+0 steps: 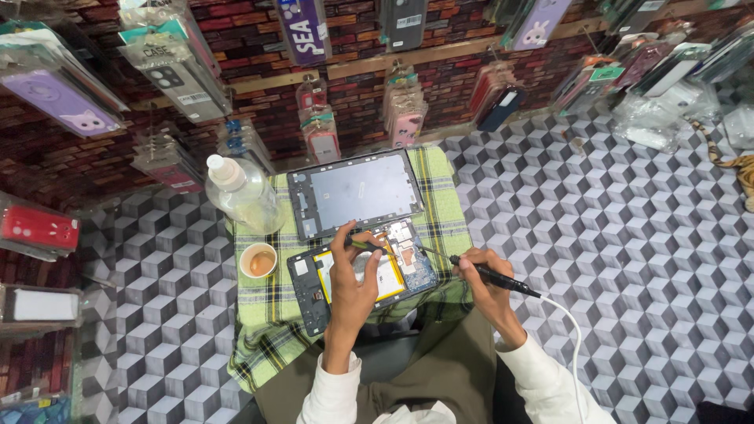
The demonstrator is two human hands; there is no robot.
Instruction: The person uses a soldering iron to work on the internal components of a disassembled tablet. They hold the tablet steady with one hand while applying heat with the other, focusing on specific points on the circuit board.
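Observation:
An opened tablet point(314, 294) lies on a green plaid cloth point(267, 330), showing its yellow battery and blue circuit board. My left hand point(352, 271) rests on it and pinches a small dark tool against the board. My right hand point(481, 276) grips a black soldering iron point(495, 279) with a white cable, its tip pointing left at the board. The tablet's grey back frame point(363, 192) lies just beyond, face up.
A clear plastic bottle point(239, 192) with a white cap stands at the cloth's far left corner. A small orange cup point(258, 260) sits below it. Packaged phone cases point(59, 102) hang along the brick-patterned wall. The floor has a grey cube pattern.

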